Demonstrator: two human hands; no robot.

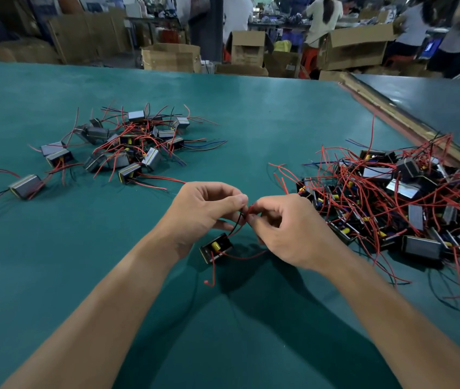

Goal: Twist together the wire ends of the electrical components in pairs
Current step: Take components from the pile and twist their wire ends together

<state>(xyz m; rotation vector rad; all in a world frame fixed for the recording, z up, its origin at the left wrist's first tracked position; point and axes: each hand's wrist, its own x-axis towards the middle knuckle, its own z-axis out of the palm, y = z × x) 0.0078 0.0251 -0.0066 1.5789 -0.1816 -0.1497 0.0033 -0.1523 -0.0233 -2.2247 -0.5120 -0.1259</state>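
Head view: the component (215, 248) sits below both hands, on or just above the bench (223, 108); which of the two cannot be told. Above it, the left hand (203, 211) and right hand (282, 228) pinch its wire ends (245, 213) between thumb and curled fingers (240, 199). Judged light. The leads look thin and pliant, the bare strands likely fragile, so grip the insulation just behind the tips. Fingertips cover the tips, so twist progress is indeterminate. The tangled pile (391, 197) right of the component defies counting.
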